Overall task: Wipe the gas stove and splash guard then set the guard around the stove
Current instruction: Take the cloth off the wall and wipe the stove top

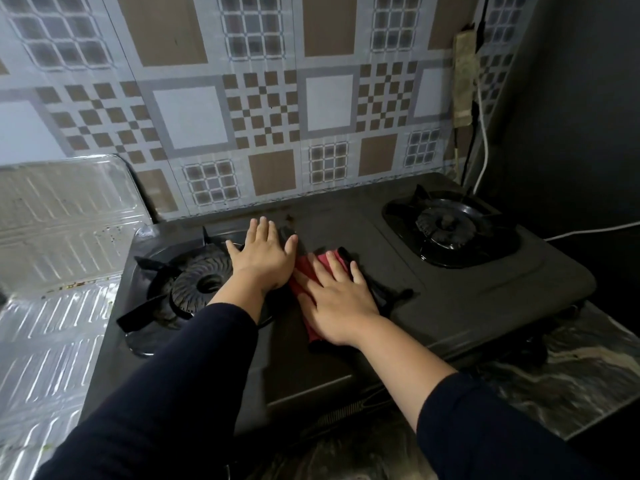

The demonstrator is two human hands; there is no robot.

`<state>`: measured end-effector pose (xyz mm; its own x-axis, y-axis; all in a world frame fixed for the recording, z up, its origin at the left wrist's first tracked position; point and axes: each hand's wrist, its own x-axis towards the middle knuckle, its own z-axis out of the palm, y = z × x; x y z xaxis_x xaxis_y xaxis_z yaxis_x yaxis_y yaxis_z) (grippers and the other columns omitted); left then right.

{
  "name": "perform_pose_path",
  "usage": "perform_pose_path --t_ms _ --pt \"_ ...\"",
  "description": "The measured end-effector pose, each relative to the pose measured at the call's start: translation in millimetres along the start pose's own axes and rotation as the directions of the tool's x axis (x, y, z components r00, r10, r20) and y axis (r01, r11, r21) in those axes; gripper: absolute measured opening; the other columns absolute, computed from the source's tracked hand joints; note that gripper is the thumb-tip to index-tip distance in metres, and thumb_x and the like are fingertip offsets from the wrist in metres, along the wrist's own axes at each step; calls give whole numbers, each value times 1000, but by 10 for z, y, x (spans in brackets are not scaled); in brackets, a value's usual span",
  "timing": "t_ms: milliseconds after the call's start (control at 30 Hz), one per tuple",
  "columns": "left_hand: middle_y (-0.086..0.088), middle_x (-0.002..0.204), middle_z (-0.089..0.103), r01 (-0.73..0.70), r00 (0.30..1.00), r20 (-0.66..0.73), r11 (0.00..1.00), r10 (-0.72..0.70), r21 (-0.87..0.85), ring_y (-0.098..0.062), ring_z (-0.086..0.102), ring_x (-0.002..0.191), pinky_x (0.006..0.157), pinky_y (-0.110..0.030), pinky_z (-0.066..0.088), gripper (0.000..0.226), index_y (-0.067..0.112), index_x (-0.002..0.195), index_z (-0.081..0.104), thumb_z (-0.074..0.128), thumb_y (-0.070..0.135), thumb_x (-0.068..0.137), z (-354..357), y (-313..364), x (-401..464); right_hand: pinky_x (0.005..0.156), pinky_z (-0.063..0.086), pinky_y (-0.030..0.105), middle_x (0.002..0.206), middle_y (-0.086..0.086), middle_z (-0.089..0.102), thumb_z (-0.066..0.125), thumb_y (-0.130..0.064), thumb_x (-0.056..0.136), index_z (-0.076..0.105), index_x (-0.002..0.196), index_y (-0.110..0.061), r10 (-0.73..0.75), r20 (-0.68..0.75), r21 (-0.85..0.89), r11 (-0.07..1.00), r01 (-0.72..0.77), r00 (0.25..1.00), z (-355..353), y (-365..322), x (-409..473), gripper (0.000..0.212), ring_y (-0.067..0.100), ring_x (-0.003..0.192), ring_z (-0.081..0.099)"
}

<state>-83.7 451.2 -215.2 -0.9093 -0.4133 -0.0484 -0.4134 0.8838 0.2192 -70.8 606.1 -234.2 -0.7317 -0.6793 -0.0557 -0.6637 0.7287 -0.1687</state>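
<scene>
A black two-burner gas stove (467, 292) sits on a marbled counter. My left hand (265, 256) lies flat on the stove top, fingers spread, beside the left burner (197, 285). To its right, my right hand (337, 299) presses flat on a red and black cloth (308, 268) at the middle of the stove. The silver ribbed splash guard (59, 216) stands folded to the left of the stove, one panel upright, another lying lower left.
The right burner (446, 225) has its pan support in place. A tiled patterned wall (263, 105) rises behind the stove. A power strip (464, 77) with cables hangs at the right corner. The counter edge (568, 372) shows at lower right.
</scene>
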Motion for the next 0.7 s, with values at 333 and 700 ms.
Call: perform_pose_path --t_ms 333,700 --pt "4 162 -5 -14 999 -36 1000 14 4 -10 -12 148 115 -58 -9 70 18 154 5 8 57 96 42 -25 22 118 -6 53 160 -7 -14 20 -46 99 -1 150 -34 5 112 -79 997 4 994 -110 161 873 57 21 147 -16" --pt "8 161 7 5 993 -115 998 -13 -69 -6 -4 148 118 -50 -8 64 22 153 15 13 54 98 15 -104 64 113 -17 58 161 -2 -12 11 -45 100 -2 149 -39 -10 73 -80 997 16 997 -206 238 1907 52 24 146 -19"
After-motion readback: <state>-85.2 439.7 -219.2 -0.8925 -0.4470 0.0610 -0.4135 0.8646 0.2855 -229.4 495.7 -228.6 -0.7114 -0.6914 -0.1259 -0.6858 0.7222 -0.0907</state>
